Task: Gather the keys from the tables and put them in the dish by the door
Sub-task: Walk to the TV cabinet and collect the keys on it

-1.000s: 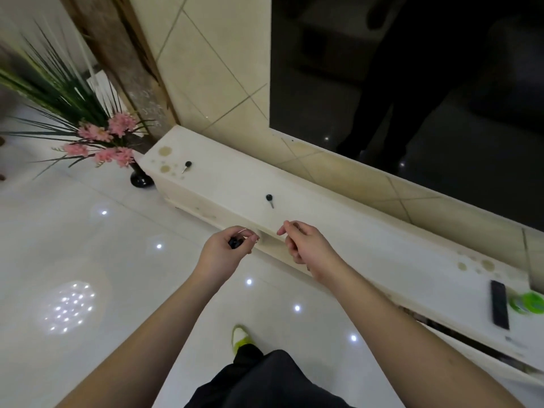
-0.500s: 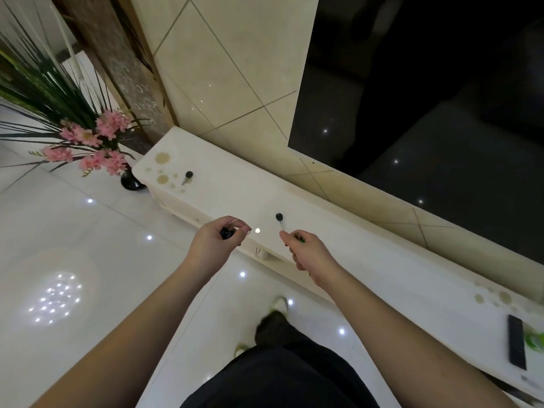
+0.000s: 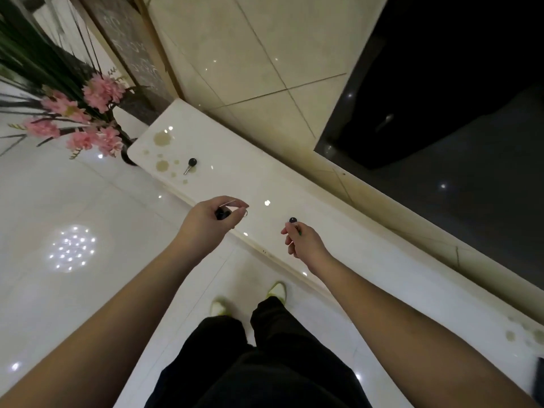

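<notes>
A long white low table [image 3: 235, 178] runs along the tiled wall. One black-headed key [image 3: 190, 165] lies near its left end, beside brown stains. My left hand [image 3: 212, 222] hovers over the table's front edge, its curled fingers holding a black-headed key [image 3: 222, 214] with a thin ring. My right hand [image 3: 304, 242] is at the table's middle, its fingertips pinching the blade of another key whose black head [image 3: 292, 220] sticks out above them. No dish is in view.
A black vase with pink flowers [image 3: 88, 113] stands on the floor at the table's left end. A large dark screen [image 3: 441, 83] hangs above the table. A dark flat object [image 3: 538, 378] lies at the far right. The glossy white floor [image 3: 73, 290] spreads left.
I have stepped closer to the table. My right hand reached forward to the middle key and now has its fingertips on it. My left hand keeps its key.
</notes>
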### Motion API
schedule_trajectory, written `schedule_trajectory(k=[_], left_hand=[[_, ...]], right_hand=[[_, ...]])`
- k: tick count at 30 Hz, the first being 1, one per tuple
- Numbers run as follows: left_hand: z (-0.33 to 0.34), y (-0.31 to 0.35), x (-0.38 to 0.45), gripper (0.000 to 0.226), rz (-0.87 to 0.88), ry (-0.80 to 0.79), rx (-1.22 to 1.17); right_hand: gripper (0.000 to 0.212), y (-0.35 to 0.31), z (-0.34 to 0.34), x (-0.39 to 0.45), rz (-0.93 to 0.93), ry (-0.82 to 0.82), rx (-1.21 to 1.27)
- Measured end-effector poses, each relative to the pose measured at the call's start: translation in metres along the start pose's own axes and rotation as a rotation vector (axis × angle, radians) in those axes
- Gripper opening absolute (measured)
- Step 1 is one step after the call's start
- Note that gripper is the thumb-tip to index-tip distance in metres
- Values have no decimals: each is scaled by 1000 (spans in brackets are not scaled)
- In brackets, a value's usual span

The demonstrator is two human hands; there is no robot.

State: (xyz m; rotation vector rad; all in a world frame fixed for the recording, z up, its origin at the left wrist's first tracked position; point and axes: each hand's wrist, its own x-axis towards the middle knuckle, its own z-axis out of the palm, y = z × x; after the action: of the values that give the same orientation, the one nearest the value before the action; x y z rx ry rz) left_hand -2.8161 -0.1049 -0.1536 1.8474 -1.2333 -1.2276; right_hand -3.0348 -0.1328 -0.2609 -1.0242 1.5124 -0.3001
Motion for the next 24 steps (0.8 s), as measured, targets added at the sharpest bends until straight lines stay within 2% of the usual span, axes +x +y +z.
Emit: schedule_trajectory(k=[2,6,8,12,14,17,24], left_hand=[[-2,-12,19,8,-25,9,0],[7,-42,66,10,-1,-213,53],[15,-59,88,14,9,-305,37],[34,-101,119,35,1,-323,1],[42,-123,127,48,-11,-339,3],[45,-154,138,49,-20,-378,55],[40,-205,154,35,-66,-339,79]], right_hand=[[27,9,4,28,24,8,-65],[26,34,13,85,100,-2,-207],[28,52,19,110,124,43,-271],[36,78,29,157,193,464,-237],[42,89,33,181,212,565,-203],[44,109,40,214,231,566,-206],[37,145,57,249,250,552,-287]])
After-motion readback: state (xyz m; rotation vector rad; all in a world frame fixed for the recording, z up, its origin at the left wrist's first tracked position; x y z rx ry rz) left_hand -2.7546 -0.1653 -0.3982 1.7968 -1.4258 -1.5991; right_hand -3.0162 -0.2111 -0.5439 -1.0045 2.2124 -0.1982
